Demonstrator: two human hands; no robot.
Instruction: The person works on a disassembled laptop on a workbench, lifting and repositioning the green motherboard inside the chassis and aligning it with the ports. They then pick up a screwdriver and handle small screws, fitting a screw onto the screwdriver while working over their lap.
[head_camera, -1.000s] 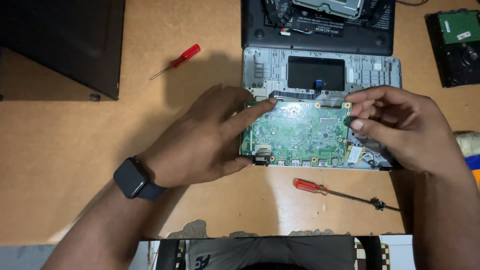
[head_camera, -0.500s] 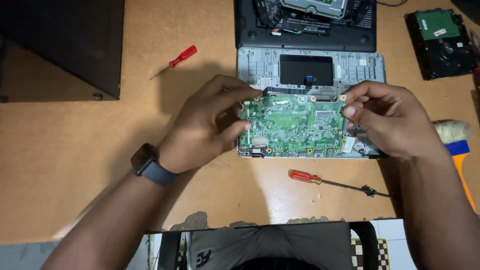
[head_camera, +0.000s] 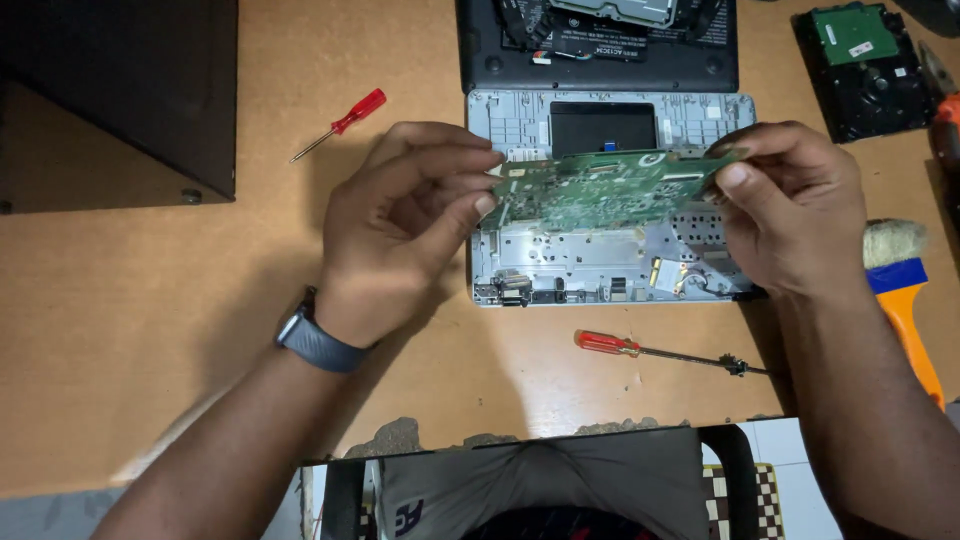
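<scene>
While both hands (head_camera: 400, 225) lift circuit board (head_camera: 600, 190), screwdriver (head_camera: 660, 350) near laptop shell (head_camera: 600, 270)

A white rectangular paper label (head_camera: 598, 48) with dark print is stuck on the black plastic laptop base (head_camera: 600, 68) at the top middle of the wooden table; it lies flat among the dark parts and cables inside that base, just above the grey metal keyboard frame. Its print is too small to make out. At the bottom edge, a dark grey shirt carries a small white printed emblem (head_camera: 407, 517) on its left part, partly cut off by the picture's edge. No packages, signs or lit screens are in view anywhere on the table.
</scene>
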